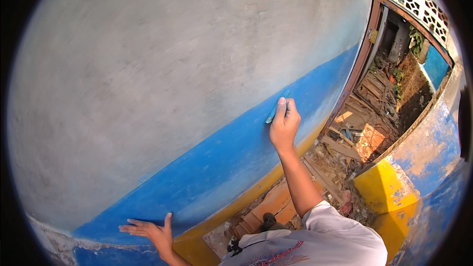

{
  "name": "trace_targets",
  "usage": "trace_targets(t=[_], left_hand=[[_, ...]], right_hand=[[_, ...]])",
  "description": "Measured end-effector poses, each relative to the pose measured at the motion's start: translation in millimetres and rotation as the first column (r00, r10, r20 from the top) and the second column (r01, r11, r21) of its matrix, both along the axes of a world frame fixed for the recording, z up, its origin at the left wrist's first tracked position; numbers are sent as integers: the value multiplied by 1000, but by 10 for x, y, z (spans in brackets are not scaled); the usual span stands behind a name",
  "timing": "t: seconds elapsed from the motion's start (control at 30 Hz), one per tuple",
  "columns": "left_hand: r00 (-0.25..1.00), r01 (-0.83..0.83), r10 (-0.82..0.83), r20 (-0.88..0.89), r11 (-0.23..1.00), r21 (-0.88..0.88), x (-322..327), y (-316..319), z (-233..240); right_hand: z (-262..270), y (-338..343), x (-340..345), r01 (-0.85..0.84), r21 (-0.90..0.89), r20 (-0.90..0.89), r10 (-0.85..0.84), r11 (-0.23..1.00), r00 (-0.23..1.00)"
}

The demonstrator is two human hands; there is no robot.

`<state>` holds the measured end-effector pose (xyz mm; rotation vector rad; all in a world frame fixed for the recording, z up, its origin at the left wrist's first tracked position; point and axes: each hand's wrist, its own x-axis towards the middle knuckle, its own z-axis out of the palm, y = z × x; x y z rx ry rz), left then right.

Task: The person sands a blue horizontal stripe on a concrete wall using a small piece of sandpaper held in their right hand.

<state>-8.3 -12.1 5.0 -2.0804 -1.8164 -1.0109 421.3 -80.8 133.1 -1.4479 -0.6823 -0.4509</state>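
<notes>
My right hand (pixel 285 127) grips a folded teal sheet (pixel 272 113), possibly sandpaper, held against the blue band (pixel 221 151) of a painted wall. The thumb lies on top of the fold, and the hand covers part of it. Lower and to the left, my left hand (pixel 149 230) rests on the same blue band with its fingers spread and nothing in it. Above the band the wall is bare-looking grey (pixel 147 81) with dark smudges. Pale scuffed patches show along the band's lower part, over a yellow strip (pixel 236 203).
A brown wooden door frame (pixel 364 50) stands at the right, with planks and rubble (pixel 373 88) beyond it. Boards and orange tiles (pixel 268 205) litter the ground by my shoe (pixel 269 217). A yellow ledge (pixel 384 188) juts from the peeling wall (pixel 428 147) at right.
</notes>
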Motion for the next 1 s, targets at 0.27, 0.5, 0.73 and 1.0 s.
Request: trace_targets(t=[0.27, 0.5, 0.73, 1.0], left_hand=[[1000, -3, 4, -12, 1000, 9, 10, 8, -14], [1000, -2, 1, -21, 1000, -28, -22, -5, -36], [1000, -17, 17, -16, 1000, 2, -1, -1, -21], [1000, 20, -20, 24, 1000, -1, 12, -14, -19]], right_hand=[[-386, -70, 32, -22, -33, -229, 14, 999, 973], [-423, -17, -417, -2, -43, 282, 14, 999, 959], [-102, -59, -212, 26, -21, -114, -28, 999, 993], [-534, -59, -234, -8, -68, -199, -6, 998, 980]])
